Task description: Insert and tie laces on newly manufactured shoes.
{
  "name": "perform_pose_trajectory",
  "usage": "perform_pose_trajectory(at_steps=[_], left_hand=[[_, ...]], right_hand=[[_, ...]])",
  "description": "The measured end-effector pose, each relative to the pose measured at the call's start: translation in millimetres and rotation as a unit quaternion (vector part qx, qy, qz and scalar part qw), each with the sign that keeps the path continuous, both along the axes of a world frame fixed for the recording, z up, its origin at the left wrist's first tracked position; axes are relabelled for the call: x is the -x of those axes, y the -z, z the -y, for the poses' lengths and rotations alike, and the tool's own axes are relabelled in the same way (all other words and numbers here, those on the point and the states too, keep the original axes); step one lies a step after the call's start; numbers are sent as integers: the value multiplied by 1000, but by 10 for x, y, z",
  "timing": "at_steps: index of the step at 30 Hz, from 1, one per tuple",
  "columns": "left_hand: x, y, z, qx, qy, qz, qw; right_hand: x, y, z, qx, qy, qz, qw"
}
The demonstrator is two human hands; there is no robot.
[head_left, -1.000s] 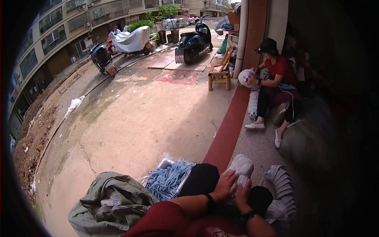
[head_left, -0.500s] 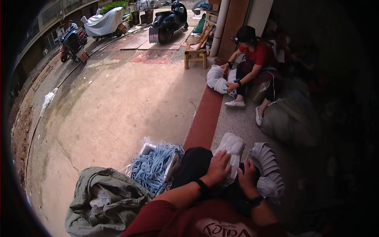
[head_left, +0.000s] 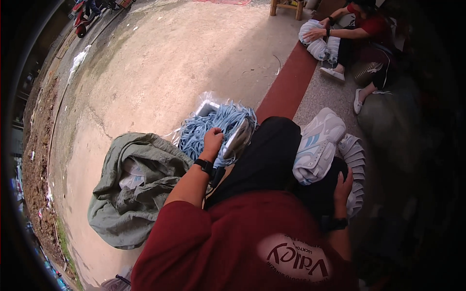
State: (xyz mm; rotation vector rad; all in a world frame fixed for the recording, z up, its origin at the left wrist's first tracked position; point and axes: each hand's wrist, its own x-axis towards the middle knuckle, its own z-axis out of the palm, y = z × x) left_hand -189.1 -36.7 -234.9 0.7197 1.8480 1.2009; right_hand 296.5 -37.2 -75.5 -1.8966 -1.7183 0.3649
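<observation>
My left hand [head_left: 212, 143] is at a heap of light-blue shoelaces [head_left: 191, 137], its fingers curled closed on some of them. The laces fill a plastic-wrapped white box [head_left: 241, 136] beside my left leg. On my thighs lies a white shoe upper [head_left: 319, 145] with blue stripes and a row of eyelets, touched by neither hand. My right hand [head_left: 343, 186] rests on my right knee with fingers stretched out, holding nothing. Right beside it is a curved stack of nested white uppers [head_left: 356, 167].
A grey-green cloth sack [head_left: 141, 194] with white uppers inside stands at my left. Ahead on the right, a seated co-worker [head_left: 371, 36] handles a bundle of white uppers [head_left: 315, 41]. A red strip [head_left: 286, 82] crosses the floor, and a wooden chair [head_left: 286, 7] stands at the far edge.
My left hand has left the shoe upper and moved left to the laces. My right hand stays near the stack. The view has tilted downward and swung left.
</observation>
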Motion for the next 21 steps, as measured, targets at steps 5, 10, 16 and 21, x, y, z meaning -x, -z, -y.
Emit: perform_pose_trajectory(at_steps=[5, 10, 16, 21], left_hand=[[147, 224, 552, 101, -20, -19, 995], [19, 317, 466, 22, 124, -203, 971], [-57, 253, 19, 139, 287, -359, 877], [28, 254, -96, 144, 215, -222, 940]], right_hand=[[-72, 38, 63, 8, -10, -18, 1000], [-66, 3, 76, 15, -11, -1, 1000], [40, -50, -28, 22, -4, -17, 1000], [119, -216, -107, 21, 3, -9, 1000]])
